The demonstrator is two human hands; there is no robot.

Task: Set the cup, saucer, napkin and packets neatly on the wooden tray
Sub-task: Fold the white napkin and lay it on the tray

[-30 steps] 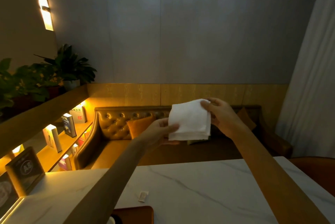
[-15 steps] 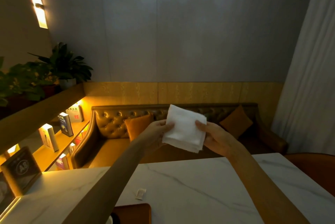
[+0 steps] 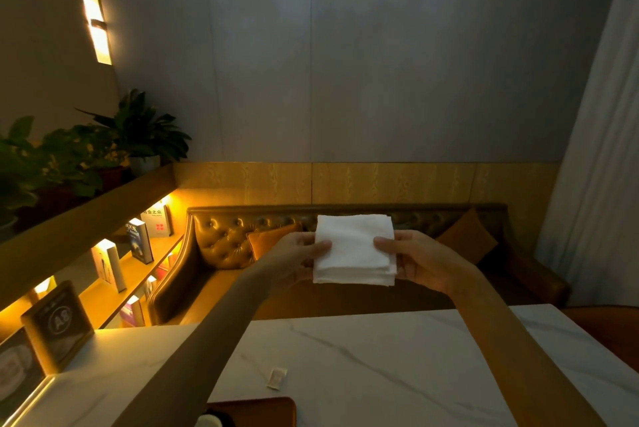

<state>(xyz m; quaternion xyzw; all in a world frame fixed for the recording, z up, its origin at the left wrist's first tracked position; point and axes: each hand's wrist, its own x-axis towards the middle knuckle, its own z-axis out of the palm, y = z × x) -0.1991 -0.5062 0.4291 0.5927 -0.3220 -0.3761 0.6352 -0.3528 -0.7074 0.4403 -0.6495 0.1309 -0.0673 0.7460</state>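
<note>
A folded white napkin [image 3: 354, 248] is held up in the air beyond the far edge of the table. My left hand [image 3: 297, 259] pinches its left edge and my right hand [image 3: 420, 259] pinches its right edge, thumbs on top. A small white packet [image 3: 276, 377] lies on the marble table [image 3: 380, 357]. At the bottom edge only a corner of the wooden tray [image 3: 266, 409] shows, with a pale rounded thing [image 3: 209, 421] on it, mostly cut off. Cup and saucer cannot be made out.
A framed table sign [image 3: 57, 324] stands at the table's left corner. Behind the table runs a tufted leather sofa [image 3: 224, 240] with orange cushions. A lit shelf with books [image 3: 138, 240] and potted plants [image 3: 138, 129] lines the left wall. A curtain [image 3: 601, 184] hangs on the right.
The napkin has been turned square and level, and lowered a little. My right hand moved from its top corner to its right edge; both hands now hold it symmetrically.
</note>
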